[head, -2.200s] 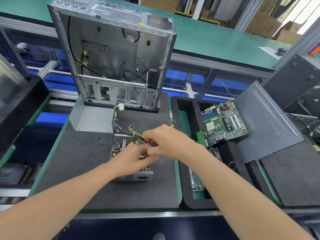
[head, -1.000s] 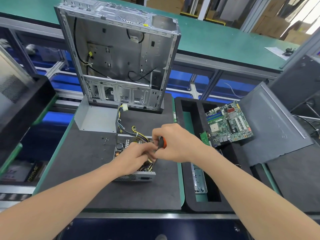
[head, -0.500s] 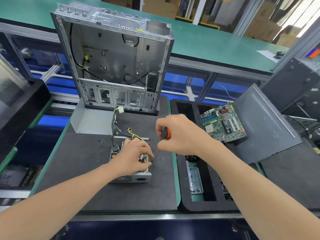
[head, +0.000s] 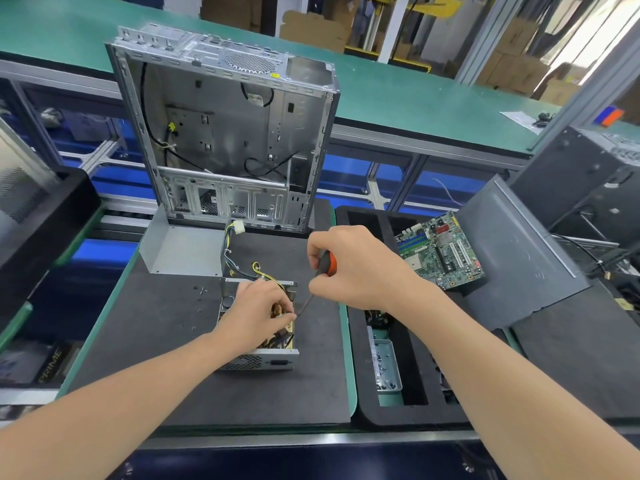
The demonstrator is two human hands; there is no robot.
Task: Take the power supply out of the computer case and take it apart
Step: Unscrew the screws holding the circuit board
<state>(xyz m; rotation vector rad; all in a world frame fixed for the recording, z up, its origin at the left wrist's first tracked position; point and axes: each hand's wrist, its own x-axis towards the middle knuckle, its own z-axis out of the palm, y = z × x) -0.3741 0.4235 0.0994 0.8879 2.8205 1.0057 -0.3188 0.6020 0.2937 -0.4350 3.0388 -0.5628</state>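
Through the head camera I see the power supply (head: 258,361), lid off, on the counter (head: 156,341) in front of the upright computer case (head: 225,133). My left hand (head: 256,313) curls onto its insides. My right hand (head: 356,268) grips a screwdriver (head: 327,265), tip at its right edge. The foam tray (head: 360,410) alongside holds a screw box (head: 386,367) and a motherboard (head: 440,251).

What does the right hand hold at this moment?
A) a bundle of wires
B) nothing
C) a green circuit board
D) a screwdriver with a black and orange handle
D: the right hand grips the screwdriver by its black and orange handle, and the tip points down at the open power supply, on which the left hand rests.
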